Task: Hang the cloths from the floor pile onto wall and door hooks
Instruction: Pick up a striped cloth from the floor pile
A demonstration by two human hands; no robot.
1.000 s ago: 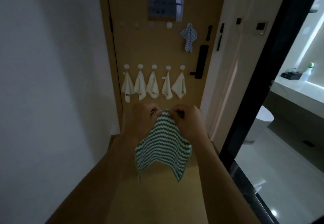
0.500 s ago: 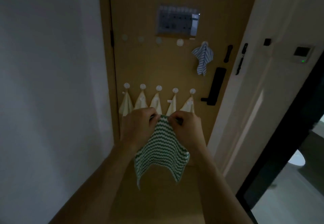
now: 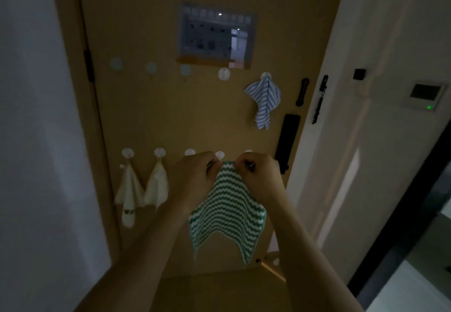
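A green-and-white zigzag cloth [image 3: 227,214] hangs in front of the tan door [image 3: 146,116]. My left hand [image 3: 192,179] and my right hand [image 3: 258,177] pinch its top edge side by side. A blue striped cloth [image 3: 264,99] hangs on an upper hook at the right. Round white hooks [image 3: 223,74] run in an upper row with nothing on them. On the lower row, two cream cloths [image 3: 130,189] [image 3: 157,187] hang at the left. My hands hide the other lower hooks' cloths.
A black door handle plate [image 3: 288,135] sits right of my hands. A framed notice [image 3: 216,35] is fixed high on the door. A grey wall [image 3: 36,140] stands at the left. A white door frame with a thermostat panel [image 3: 425,95] is at the right.
I have stepped closer to the door and the view has tilted up. Both hands keep pinching the green cloth's top edge, which now sits level with the lower hook row.
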